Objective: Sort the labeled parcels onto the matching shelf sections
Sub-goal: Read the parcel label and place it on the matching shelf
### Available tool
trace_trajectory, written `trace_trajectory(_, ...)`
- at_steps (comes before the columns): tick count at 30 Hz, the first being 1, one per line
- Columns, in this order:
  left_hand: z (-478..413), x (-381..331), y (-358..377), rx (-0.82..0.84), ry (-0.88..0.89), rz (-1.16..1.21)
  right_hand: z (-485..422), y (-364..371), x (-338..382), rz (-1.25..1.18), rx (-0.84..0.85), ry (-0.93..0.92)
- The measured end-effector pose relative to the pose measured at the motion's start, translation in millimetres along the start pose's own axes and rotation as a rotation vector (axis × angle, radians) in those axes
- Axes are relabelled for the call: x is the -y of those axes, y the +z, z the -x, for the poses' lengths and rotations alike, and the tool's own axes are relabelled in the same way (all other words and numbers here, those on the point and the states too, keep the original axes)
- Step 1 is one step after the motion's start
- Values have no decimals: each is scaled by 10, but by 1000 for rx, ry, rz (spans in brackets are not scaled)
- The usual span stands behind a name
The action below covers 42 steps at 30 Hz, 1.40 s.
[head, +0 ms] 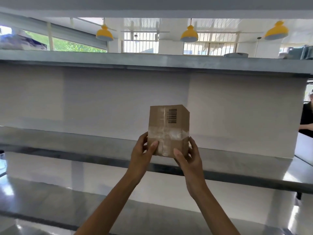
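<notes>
Parcel (168, 130): brown cardboard box, held upright at centre frame, barcode near its top edge, clear tape across the lower half. Left hand (144, 150) grips the lower left edge, thumb on the front face; right hand (188, 156) grips the lower right corner, thumb on the front. Both grips are closed on the box. It sits above the front lip of the middle metal shelf (67, 143), contact underneath not discernible. Upper shelf (152, 61) spans the frame above. Three yellow pendant lamps (189, 34) hang across the upper frame.
</notes>
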<state>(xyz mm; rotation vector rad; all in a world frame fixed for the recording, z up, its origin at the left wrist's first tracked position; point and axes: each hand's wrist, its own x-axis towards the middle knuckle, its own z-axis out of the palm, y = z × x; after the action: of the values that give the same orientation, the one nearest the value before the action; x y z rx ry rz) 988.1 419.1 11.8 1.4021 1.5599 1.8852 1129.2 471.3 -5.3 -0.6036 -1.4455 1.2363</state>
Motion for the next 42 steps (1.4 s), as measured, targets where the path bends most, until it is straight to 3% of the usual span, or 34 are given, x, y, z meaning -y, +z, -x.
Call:
trace_trajectory(7,-272,57,-306,-110,29,-125,-99,535,-41,111,-130,-76)
trace_trajectory(14,-548,98,-621,68,-1,-84,-127,1292,-140,245,-260,-134)
trace_trajectory(19,-729,194,-1045,107,-2,-87,-47,1673,-186,426,-198,-211)
trace_trajectory(24,-835,241,-1354,186,0,72,-42,1656,-90,197,-171,-162)
trace_trajectory(28,-808,296,-1427,245,-30,145,-152,1602,-58,149,-166,-119)
trace_trajectory(33,-773,341,-1425,330,-77,214,-190,1571,-50,-46,-4,44)
trace_trajectory(38,-830,365,-1394,408,-36,116,-209,1479,-63,-82,15,54)
trace_trajectory(42,-807,313,-1373,280,53,-16,-260,1430,-103,-46,-58,33)
